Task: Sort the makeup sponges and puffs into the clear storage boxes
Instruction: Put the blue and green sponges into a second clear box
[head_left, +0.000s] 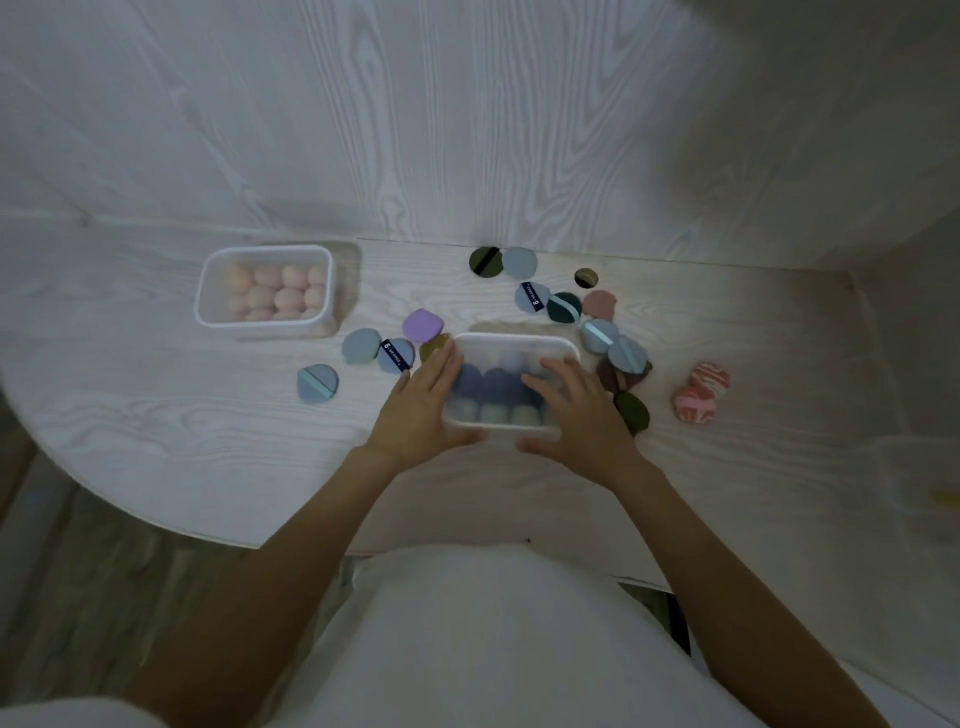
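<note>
Two clear boxes on the white table (156, 441): near box (511, 345) holding blue, purple and pale sponges (496, 382), count unclear behind the hands; far box (265, 286), well left of it and farther back, filled with roughly ten peach sponges (288, 299). Left hand (423, 410) flat against the near box's left wall, fingers extended, thumb on the front edge. Right hand (576, 410) spread over its right side, fingers loosely curled, grasping the box. About sixteen puffs loose around the near box: five left, including a purple puff (423, 326); the rest behind and right, two marbled pink puffs (701, 392) farthest right. Several partly overlapped, blurred.
</note>
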